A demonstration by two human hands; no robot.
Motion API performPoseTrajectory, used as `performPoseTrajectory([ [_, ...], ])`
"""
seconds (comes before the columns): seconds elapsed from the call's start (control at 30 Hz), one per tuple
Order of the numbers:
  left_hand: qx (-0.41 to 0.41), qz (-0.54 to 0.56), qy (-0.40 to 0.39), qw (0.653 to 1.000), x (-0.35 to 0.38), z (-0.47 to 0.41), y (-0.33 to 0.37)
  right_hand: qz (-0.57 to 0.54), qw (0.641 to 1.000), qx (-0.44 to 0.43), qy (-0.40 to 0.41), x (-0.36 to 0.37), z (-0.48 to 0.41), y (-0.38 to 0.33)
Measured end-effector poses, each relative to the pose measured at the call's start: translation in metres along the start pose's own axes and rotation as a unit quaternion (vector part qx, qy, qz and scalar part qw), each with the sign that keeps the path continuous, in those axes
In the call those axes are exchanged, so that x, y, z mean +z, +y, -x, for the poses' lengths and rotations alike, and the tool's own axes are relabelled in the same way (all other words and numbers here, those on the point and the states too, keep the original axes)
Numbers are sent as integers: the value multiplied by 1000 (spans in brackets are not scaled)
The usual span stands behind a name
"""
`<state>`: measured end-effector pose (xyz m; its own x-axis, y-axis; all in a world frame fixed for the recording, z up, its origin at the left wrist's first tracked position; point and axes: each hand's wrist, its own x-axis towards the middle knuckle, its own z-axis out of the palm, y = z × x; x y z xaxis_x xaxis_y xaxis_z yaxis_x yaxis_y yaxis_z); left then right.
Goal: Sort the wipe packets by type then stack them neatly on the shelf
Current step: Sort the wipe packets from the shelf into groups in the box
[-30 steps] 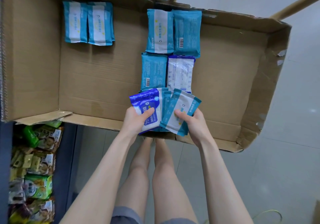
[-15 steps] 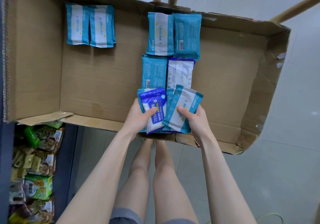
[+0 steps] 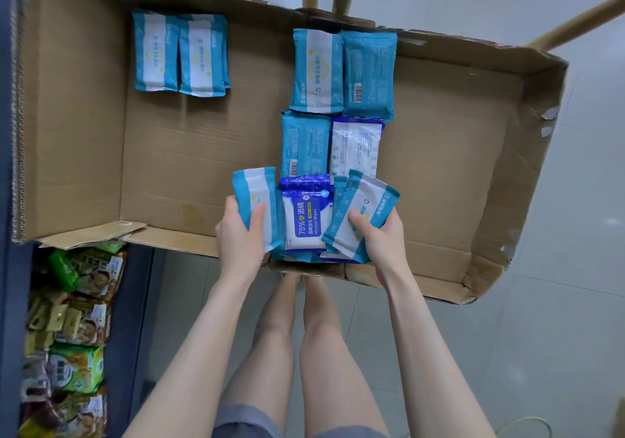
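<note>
In the open brown cardboard box (image 3: 189, 153), the left hand (image 3: 240, 234) has its grip clamped on a teal-and-white plastic wipe packet (image 3: 254, 190), and the right hand (image 3: 384, 238) has its grip clamped on a second, tilted teal-and-white packet (image 3: 363, 206). Between them, at the box's near edge, a dark-blue-and-white alcohol wipe packet (image 3: 306, 216) lies atop other packets. Farther in lies a block of four packets (image 3: 334, 102), and a pair of teal-and-white packets (image 3: 181, 55) sits side by side in the far left corner.

Shop: shelf of snack packets (image 3: 77, 319)
</note>
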<state>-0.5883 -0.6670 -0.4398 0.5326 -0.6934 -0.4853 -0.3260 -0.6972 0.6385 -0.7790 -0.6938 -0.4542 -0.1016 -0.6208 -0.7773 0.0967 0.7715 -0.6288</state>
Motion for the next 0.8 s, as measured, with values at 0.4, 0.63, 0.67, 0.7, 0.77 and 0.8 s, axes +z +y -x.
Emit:
performPoseTrajectory([
  [0.4, -30, 32, -154, 987, 55, -70, 41, 29, 999, -46, 8, 15, -44, -38],
  [0.63, -42, 58, -80, 994, 63, -73, 43, 88, 992, -87, 8, 23, -54, -35],
  [0.67, -47, 48, -103, 992, 62, -76, 44, 96, 991, -91, 9, 23, -53, -35],
  [0.7, -51, 38, -125, 990, 61, -79, 44, 99, 991, -91, 10, 23, -53, -35],
  [0.77, -54, 66, -153, 985, 54, -81, 47, 99, 991, -89, 8, 23, -51, -37],
  [0.8, -55, 96, -158, 981, 50, -79, 50, 98, 991, -92, 6, 22, -50, -39],
])
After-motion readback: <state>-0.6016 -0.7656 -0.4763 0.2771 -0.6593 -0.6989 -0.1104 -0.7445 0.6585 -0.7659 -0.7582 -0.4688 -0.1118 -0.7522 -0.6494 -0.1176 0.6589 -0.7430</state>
